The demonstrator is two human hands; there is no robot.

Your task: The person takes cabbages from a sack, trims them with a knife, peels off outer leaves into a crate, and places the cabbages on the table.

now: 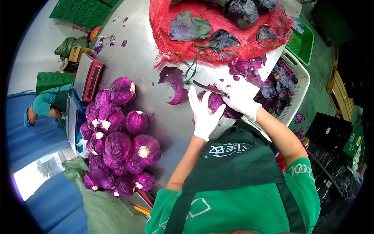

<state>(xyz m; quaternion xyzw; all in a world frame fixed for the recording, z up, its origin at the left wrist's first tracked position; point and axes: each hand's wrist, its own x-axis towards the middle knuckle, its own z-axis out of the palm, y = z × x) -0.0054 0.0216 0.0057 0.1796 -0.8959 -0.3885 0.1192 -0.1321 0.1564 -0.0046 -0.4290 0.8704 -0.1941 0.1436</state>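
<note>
My gloved left hand (204,117) steadies a red cabbage (215,102) from its left side, thumb and fingers spread around it. In my gloved right hand (239,97) is a knife (208,88), its dark curved blade reaching left over the top of the cabbage. The handle is hidden in my fist. A loose purple leaf (175,84) lies on the metal table to the left of my hands. Cut purple leaves (249,69) lie just beyond my right hand.
Several trimmed cabbages (117,150) are piled at left. A red mesh bag (222,48) with untrimmed heads lies ahead. A white crate (304,82) of leaves stands at right, near a green crate (304,43). Beyond a red scale (92,80), another person (48,103) bends.
</note>
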